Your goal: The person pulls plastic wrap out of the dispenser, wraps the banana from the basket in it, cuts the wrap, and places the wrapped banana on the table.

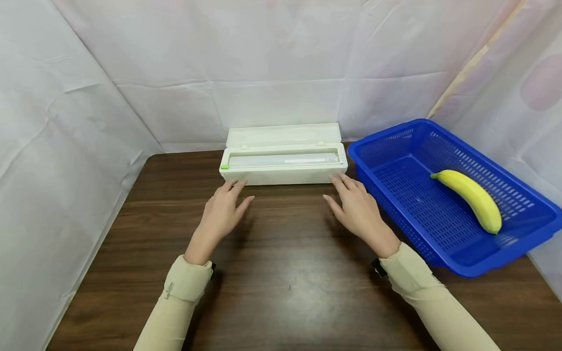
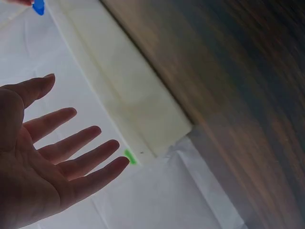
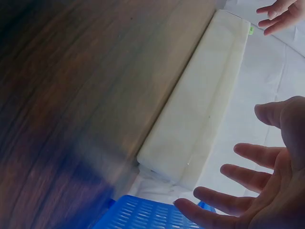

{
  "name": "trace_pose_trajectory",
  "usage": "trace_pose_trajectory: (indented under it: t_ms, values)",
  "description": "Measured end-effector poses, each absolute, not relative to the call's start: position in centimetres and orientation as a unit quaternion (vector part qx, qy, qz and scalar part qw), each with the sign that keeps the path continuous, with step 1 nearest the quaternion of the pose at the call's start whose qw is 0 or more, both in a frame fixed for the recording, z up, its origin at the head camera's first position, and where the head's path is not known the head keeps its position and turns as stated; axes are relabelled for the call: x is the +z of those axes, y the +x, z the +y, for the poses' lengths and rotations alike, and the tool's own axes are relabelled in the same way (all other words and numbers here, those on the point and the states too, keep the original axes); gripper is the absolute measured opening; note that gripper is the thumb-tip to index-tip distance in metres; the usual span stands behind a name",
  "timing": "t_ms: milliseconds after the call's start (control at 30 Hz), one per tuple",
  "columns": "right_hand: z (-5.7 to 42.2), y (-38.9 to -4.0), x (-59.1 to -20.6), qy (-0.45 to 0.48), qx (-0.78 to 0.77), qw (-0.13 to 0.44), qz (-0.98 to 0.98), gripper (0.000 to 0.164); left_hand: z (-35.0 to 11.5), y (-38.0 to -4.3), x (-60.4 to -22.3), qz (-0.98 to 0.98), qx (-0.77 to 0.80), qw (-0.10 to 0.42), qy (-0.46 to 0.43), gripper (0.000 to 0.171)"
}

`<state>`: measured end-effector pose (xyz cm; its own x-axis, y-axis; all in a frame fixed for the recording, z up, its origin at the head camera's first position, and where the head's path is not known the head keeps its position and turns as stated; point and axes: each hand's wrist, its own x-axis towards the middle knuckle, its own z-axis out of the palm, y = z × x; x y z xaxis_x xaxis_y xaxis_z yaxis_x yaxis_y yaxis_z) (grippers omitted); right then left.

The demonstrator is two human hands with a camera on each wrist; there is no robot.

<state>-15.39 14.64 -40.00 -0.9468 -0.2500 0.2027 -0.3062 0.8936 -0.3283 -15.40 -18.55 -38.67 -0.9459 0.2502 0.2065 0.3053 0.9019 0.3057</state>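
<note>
A long white cling-film dispenser box (image 1: 281, 176) stands at the back of the table, its lid (image 1: 285, 135) raised behind it. Inside lies a pale roll (image 1: 283, 159), and a small green slider (image 1: 225, 166) sits at the left end of the front edge. My left hand (image 1: 221, 209) hovers by the box's left front corner with fingers spread and nothing in it. At the right front corner is my right hand (image 1: 354, 207), likewise empty, fingers extended and apart. Both wrist views show the palms facing the box's front (image 2: 128, 90).
To the right stands a blue plastic basket (image 1: 395, 214) with perforated walls, close beside the box's right end. A yellow banana (image 1: 471, 195) lies in it. White cloth (image 1: 281, 63) hangs behind and at both sides of the dark wooden table (image 1: 281, 273).
</note>
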Motion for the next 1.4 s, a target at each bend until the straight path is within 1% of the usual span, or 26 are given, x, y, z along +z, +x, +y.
trace_pose_trajectory:
  t_ms: [167,367,533,767,933,1000,1067,1267,1400]
  values:
    - [14.3,-16.2,-40.1,0.143,0.187,0.082,-0.968,0.058,-19.0,-16.4,-39.1,-0.974,-0.17,0.08,-0.127,0.054]
    - [14.1,-17.3,-40.1,0.141,0.197,0.1,-0.965,0.056,-19.3,-17.4,-39.3,-0.972,-0.172,0.109,-0.118,0.051]
    - [14.0,-17.9,-40.4,0.14,0.204,0.119,-0.962,0.055,-19.4,-18.2,-39.1,-0.973,-0.165,0.119,-0.11,0.049]
    - [13.5,-19.0,-40.9,0.131,0.187,0.131,-0.965,0.052,-19.7,-19.2,-38.9,-0.973,-0.156,0.134,-0.108,0.048]
    - [13.1,-20.1,-41.1,0.13,0.169,0.177,-0.961,0.044,-20.0,-20.3,-38.6,-0.973,-0.153,0.137,-0.104,0.044]
    - [13.0,-20.6,-41.1,0.129,0.164,0.197,-0.958,0.04,-20.1,-20.7,-38.5,-0.973,-0.155,0.136,-0.101,0.043]
    - [12.7,-21.1,-41.0,0.127,0.164,0.204,-0.957,0.036,-20.2,-21.2,-38.3,-0.975,-0.155,0.129,-0.096,0.042]
    - [12.1,-22.1,-40.7,0.118,0.162,0.185,-0.962,0.028,-20.5,-22.3,-38.4,-0.982,-0.14,0.098,-0.083,0.041]
    - [12.0,-22.8,-40.4,0.112,0.145,0.182,-0.966,0.019,-20.7,-23.0,-38.7,-0.984,-0.14,0.083,-0.078,0.037]
